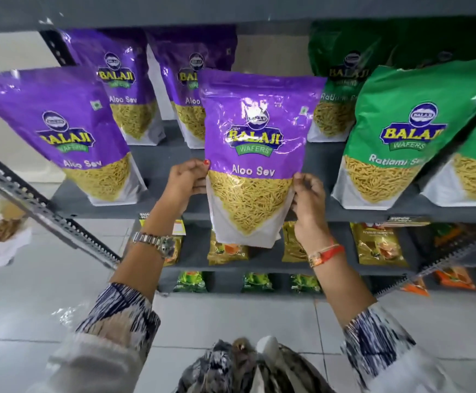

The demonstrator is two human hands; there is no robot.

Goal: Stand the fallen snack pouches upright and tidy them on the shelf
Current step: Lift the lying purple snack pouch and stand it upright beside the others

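Observation:
A purple Aloo Sev pouch (255,154) hangs upright in front of the grey shelf (174,207), its bottom below the shelf's front edge. My left hand (187,180) grips its left edge and my right hand (309,197) grips its right edge. Another purple pouch (69,131) stands at the front left, and two more purple pouches (123,86) (191,89) stand at the back. Green Ratlami Sev pouches (401,131) stand to the right, with one (336,89) behind them.
Lower shelves hold small gold packets (378,245) and green packets (256,282). A perforated metal upright (41,211) slants at the left, another (452,256) at the right. White floor tiles lie below.

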